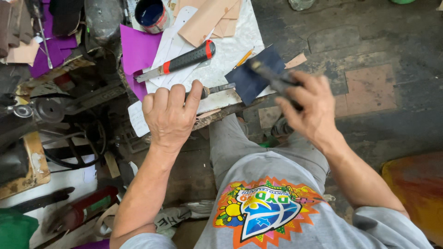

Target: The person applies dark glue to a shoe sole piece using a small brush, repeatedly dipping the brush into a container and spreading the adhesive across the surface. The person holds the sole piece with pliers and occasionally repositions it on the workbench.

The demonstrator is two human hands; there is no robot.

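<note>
Left hand [170, 115] grips dark tool [214, 90] at board edge [221, 113]; right hand [308, 108] clutches blurred tool [272, 78].

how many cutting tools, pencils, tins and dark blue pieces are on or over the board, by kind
Utility knife with black and red handle: 1
Dark tool held by the left hand, its tip showing: 1
Blurred dark tool in the right hand, seen at: 1
Yellow pencil: 1
Round tin: 1
Dark blue piece: 1
Total: 6

A flat dark metal blade [217, 89] is lying across the near edge of the work board, its left end gripped. A dark, blurred tool [272, 78] is tilting above a dark blue piece [254, 76].
</note>
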